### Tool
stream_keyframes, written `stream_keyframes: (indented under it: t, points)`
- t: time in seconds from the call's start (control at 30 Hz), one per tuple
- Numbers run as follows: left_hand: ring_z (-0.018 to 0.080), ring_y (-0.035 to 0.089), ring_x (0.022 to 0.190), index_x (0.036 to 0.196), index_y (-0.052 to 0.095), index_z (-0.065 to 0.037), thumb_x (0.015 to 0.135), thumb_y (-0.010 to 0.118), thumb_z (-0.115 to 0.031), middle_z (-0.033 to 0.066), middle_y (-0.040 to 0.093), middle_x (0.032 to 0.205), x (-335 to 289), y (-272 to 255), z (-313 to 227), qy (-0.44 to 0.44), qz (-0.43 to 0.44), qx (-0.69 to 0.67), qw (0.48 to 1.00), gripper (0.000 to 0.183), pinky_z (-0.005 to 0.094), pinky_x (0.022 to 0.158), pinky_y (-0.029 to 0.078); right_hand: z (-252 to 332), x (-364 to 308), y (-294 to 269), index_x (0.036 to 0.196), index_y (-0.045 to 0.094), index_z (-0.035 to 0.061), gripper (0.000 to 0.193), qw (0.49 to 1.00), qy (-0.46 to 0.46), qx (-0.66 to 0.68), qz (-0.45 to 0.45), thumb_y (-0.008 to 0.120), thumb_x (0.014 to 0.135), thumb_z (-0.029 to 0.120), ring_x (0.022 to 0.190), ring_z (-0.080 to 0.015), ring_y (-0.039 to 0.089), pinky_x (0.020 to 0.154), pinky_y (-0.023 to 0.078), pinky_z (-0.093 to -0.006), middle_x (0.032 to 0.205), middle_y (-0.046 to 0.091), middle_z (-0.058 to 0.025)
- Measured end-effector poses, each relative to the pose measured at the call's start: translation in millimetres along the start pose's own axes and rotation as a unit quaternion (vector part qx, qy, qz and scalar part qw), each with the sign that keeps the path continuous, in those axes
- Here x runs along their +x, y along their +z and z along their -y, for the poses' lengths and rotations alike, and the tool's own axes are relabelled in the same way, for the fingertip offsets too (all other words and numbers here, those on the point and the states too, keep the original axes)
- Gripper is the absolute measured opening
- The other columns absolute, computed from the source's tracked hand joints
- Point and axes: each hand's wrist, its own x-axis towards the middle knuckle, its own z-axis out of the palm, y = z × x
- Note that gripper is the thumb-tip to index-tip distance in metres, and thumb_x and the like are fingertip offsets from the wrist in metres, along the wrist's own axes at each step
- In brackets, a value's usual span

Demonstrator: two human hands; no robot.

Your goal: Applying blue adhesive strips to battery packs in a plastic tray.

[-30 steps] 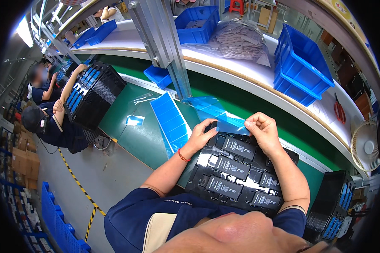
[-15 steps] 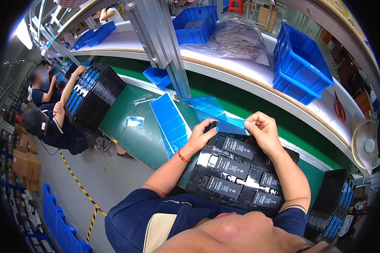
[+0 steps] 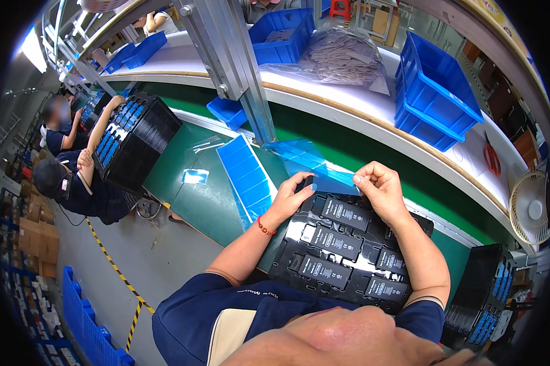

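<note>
Above the far end of a black plastic tray (image 3: 282, 257), a dark flat battery (image 3: 335, 185) is held between my hands. My left hand (image 3: 289, 196) grips its left end, thumb on the near side. At the other end my right hand (image 3: 382, 190) pinches the edge of a thin blue film (image 3: 343, 176), which lies along the battery. Several flat black batteries (image 3: 334, 243) with printed labels rest in the tray's pockets, some hidden by my right forearm. Left of the tray lies a sheet of blue film strips (image 3: 246, 177); another clear blue sheet (image 3: 296, 152) is beyond my hands.
A metal post (image 3: 229, 58) rises at the bench's far edge. On the raised white shelf stand blue bins (image 3: 436, 100) and a clear bag of grey pieces (image 3: 345, 58). Red-handled scissors (image 3: 491, 160) and a fan (image 3: 534, 210) are at right. Tray stacks (image 3: 138, 143) flank me; a co-worker (image 3: 83, 183) sits left.
</note>
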Motion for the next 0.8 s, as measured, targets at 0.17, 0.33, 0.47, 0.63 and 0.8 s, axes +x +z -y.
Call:
stream_keyframes:
  t: [0.17,0.33,0.47,0.63,0.8]
  points:
    - [0.0084,0.052,0.090,0.111,0.057,0.000,0.089,0.062,-0.020,0.0017,0.060,0.098,-0.2,-0.9,2.1,-0.006,0.002,0.000,1.000,0.030,0.0238,0.081,0.043,-1.3,-0.3,0.6,0.082,0.059,0.0057,0.014,1.000,-0.002,0.004,-0.002,0.068,0.087,0.016,0.060,-0.0022,0.050,0.054,0.043,-0.0189,0.068,0.056,0.0038]
    - [0.0091,0.053,0.092,0.111,0.057,0.000,0.088,0.062,-0.018,0.0026,0.061,0.100,-0.2,-0.8,-1.0,-0.002,0.004,0.005,1.000,0.030,0.0244,0.082,0.043,-0.9,0.9,0.3,0.085,0.060,0.0032,0.009,1.000,-0.004,0.004,0.000,0.066,0.087,0.009,0.059,-0.0015,0.050,0.054,0.042,-0.0184,0.069,0.058,0.0029]
    - [0.0093,0.053,0.092,0.111,0.057,0.000,0.088,0.061,-0.018,0.0027,0.061,0.100,-0.4,0.2,-3.4,-0.002,0.001,0.006,1.000,0.030,0.0245,0.082,0.043,-1.6,1.0,-0.3,0.085,0.060,0.0031,0.009,1.000,-0.003,0.007,-0.002,0.066,0.087,0.009,0.060,-0.0015,0.050,0.054,0.042,-0.0183,0.069,0.058,0.0028]
    - [0.0094,0.053,0.093,0.111,0.057,0.000,0.088,0.061,-0.017,0.0029,0.061,0.101,-1.4,-0.5,2.4,-0.013,-0.006,-0.008,1.000,0.029,0.0245,0.083,0.043,-1.7,0.4,-0.2,0.084,0.060,0.0030,0.009,1.000,-0.005,0.002,-0.002,0.066,0.087,0.009,0.060,-0.0018,0.051,0.054,0.042,-0.0184,0.069,0.059,0.0027]
    - [0.0095,0.054,0.092,0.111,0.057,0.000,0.088,0.061,-0.018,0.0030,0.061,0.100,-1.5,1.4,-1.3,-0.010,-0.005,-0.001,1.000,0.030,0.0247,0.082,0.043,-1.2,0.1,0.2,0.084,0.060,0.0030,0.008,1.000,-0.008,0.002,-0.006,0.066,0.087,0.008,0.060,-0.0020,0.051,0.055,0.043,-0.0185,0.070,0.059,0.0023]
